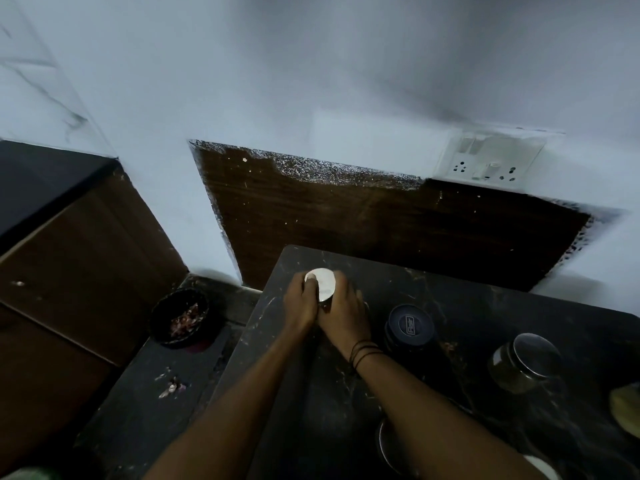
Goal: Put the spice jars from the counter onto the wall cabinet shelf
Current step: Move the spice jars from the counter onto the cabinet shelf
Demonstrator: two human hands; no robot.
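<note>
A white-lidded jar [323, 284] stands near the far left corner of the dark counter [485, 306]. My left hand [299, 303] grips its left side and my right hand [344, 311] grips its right side, so the jar's body is mostly hidden. To the right stands a dark jar with a blue-black lid [410, 323]. Farther right is a glass jar with a shiny dark lid [530, 362]. The wall cabinet shelf is out of view.
A black bin [180, 317] with scraps sits on the floor to the left. A switch and socket plate [491, 161] is on the wall above a brown panel [381, 223]. Partly hidden round objects lie under my right forearm, and a yellowish object [627, 410] is at the right edge.
</note>
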